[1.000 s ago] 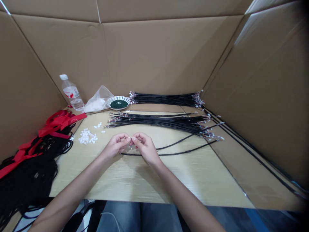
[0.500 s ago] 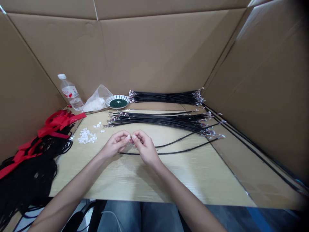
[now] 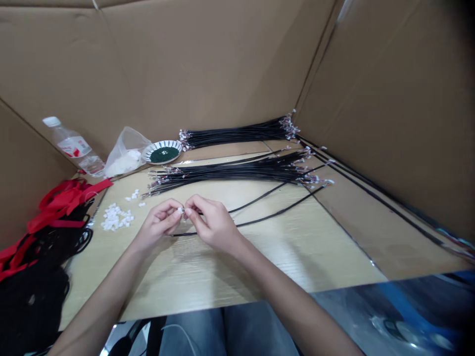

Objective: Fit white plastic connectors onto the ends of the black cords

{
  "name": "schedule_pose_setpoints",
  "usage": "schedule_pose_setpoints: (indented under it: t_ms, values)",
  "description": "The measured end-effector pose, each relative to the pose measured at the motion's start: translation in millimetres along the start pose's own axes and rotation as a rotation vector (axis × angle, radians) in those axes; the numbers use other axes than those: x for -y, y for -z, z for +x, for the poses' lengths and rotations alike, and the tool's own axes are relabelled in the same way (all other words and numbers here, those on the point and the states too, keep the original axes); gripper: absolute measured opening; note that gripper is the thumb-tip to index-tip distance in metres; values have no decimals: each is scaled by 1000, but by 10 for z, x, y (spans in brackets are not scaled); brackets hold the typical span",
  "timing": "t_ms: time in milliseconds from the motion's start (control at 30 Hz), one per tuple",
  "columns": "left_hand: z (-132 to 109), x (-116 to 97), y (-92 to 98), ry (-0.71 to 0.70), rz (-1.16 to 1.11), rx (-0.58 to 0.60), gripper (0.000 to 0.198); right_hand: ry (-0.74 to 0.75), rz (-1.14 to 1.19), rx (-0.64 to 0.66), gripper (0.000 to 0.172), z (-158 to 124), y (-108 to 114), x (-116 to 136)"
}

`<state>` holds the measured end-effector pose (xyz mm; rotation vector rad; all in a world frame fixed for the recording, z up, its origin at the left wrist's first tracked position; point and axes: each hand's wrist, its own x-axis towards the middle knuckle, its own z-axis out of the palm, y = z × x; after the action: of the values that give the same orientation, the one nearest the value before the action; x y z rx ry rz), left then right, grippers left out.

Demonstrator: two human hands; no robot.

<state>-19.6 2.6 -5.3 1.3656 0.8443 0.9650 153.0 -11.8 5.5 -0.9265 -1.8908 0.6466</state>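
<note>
My left hand [image 3: 160,221] is closed, with a small white connector housing [image 3: 180,210] pinched between thumb and fingertips. Against it, my right hand [image 3: 213,223] pinches the thin wires at the end of a black cable [image 3: 256,199], which runs off to the right behind that hand. The fingertips of both hands almost meet, so the exact fit of wires and housing cannot be made out. A second black cable [image 3: 274,214] lies on the table, passing beneath my right hand. Loose white housings [image 3: 117,217] form a small pile left of my left hand.
Two bundles of black cables [image 3: 230,172] lie beyond my hands, one behind the other. At the back left stand a plate of green grains [image 3: 163,153], a plastic bag [image 3: 128,148] and a bottle [image 3: 76,148]. Black cords with red ribbon [image 3: 63,202] cover the left edge. Cardboard walls [image 3: 222,64] enclose the table.
The camera view has turned, so the table and its objects appear tilted and shifted left. Both hands stay together at the connector housing; the fingers of my right hand have changed their pose slightly.
</note>
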Motion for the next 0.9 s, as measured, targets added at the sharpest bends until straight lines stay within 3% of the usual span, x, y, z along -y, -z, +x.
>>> schedule_pose_setpoints:
  t_ms: [400,900]
  values:
    - [-16,-25,16,12,20,24,17,89,55,134,14,43,140,24]
    - [-40,-50,67,-6,236,38,16,-25,61,198,13,40,166,13]
